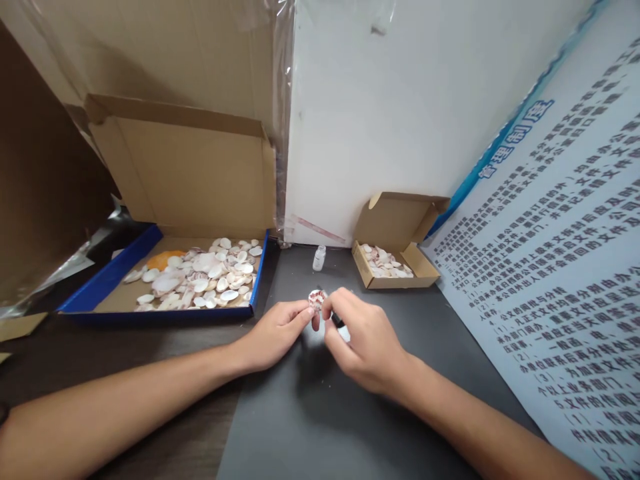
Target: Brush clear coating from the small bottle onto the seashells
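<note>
My left hand (283,331) pinches a small scallop shell (317,299) with reddish-brown and white markings between thumb and fingers. Close on its right, my right hand (364,340) is curled, its index fingertip beside the shell's edge; I cannot tell if it touches. A small black object (338,320), like a cap or handle, shows between the right thumb and fingers, mostly hidden by them. Beyond both hands, a small white bottle (319,259) with a pale neck stands upright on the dark grey mat (300,427).
At the left lies an open blue-edged cardboard box (200,312) with many pale shells and something orange. A smaller open carton (400,283) of shells stands at the back right. A white wall panel (380,120) rises behind, and a printed sign (545,267) leans along the right.
</note>
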The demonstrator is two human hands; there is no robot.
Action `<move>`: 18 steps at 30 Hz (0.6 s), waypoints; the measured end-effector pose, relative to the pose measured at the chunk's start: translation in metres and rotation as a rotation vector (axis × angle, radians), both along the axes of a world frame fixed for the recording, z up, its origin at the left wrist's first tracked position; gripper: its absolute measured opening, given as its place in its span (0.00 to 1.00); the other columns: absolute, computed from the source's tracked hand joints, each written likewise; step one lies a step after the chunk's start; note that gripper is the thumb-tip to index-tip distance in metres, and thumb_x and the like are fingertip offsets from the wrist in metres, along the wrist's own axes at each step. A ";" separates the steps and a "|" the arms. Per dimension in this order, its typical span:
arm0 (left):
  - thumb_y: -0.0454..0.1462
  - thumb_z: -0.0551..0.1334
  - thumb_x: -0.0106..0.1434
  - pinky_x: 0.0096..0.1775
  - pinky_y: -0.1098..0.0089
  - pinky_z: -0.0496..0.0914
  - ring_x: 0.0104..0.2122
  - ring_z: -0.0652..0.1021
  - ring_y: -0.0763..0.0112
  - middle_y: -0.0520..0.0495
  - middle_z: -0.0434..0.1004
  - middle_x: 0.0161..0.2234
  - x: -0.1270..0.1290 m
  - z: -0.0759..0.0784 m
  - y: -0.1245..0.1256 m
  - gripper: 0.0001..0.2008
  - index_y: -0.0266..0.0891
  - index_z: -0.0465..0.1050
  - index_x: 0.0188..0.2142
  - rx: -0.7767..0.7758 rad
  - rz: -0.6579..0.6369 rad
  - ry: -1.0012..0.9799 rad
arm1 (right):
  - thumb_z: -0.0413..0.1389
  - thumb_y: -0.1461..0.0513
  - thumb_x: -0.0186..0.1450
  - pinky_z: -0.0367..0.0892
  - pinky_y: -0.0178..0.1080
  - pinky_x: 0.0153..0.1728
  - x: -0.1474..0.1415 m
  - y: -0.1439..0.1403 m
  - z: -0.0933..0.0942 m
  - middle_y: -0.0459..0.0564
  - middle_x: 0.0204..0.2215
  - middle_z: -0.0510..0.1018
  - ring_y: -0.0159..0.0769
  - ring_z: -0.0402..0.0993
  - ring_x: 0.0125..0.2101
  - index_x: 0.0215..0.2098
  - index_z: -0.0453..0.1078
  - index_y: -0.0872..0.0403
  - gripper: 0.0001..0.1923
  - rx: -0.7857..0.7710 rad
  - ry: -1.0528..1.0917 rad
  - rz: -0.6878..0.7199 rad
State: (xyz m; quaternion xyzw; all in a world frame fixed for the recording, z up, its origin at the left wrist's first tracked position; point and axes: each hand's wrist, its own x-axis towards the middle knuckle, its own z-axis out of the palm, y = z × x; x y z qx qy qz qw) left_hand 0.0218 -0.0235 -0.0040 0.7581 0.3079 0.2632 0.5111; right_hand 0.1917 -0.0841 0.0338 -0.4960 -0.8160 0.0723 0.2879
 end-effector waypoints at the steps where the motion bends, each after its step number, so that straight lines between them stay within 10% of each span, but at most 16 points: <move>1: 0.47 0.48 0.68 0.40 0.71 0.66 0.33 0.68 0.68 0.50 0.69 0.29 0.000 0.000 0.000 0.19 0.38 0.63 0.27 -0.002 0.001 -0.005 | 0.47 0.65 0.62 0.58 0.35 0.29 0.000 0.000 0.000 0.46 0.29 0.71 0.33 0.66 0.27 0.31 0.62 0.52 0.04 0.007 -0.013 0.033; 18: 0.46 0.48 0.69 0.37 0.72 0.63 0.31 0.66 0.70 0.52 0.67 0.28 0.001 0.001 -0.001 0.19 0.37 0.64 0.28 0.020 -0.009 0.018 | 0.48 0.66 0.59 0.55 0.36 0.28 0.002 -0.001 0.004 0.44 0.28 0.69 0.33 0.63 0.26 0.32 0.62 0.52 0.05 0.011 -0.038 0.014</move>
